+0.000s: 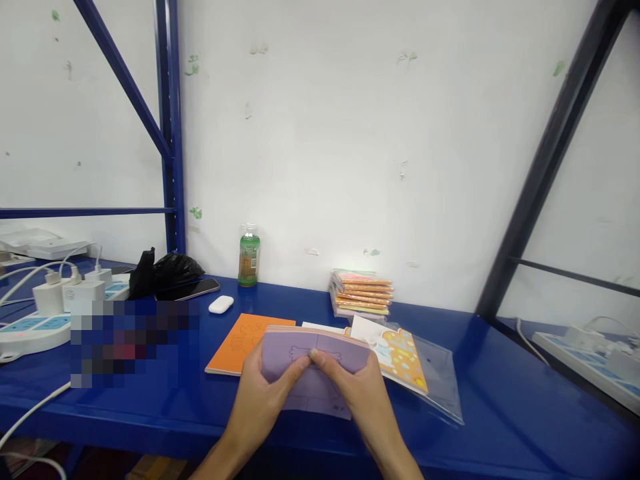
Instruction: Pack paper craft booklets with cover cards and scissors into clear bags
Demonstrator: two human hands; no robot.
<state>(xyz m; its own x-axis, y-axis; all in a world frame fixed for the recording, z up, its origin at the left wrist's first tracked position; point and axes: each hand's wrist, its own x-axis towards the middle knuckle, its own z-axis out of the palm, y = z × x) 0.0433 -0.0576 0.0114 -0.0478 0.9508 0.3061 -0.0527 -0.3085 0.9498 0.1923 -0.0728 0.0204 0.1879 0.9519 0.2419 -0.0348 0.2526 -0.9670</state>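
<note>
A purple booklet [310, 393] with a thin line drawing is held up near the table's front edge. My left hand [265, 387] grips its left side and my right hand [357, 383] its right side, with both thumbs meeting on the middle of the near face. Behind my left hand lies an orange booklet [230, 350], flat on the blue table. To the right, behind my right hand, a booklet with an orange and white patterned cover [403, 357] rests partly on a clear plastic sleeve [443, 380].
A stack of packaged booklets [363, 293] is near the wall, with a green bottle [249, 257] left of it. A white case [221, 305], a phone [190, 291], a black bag [170, 272] and power strips with cables [35, 333] occupy the left side.
</note>
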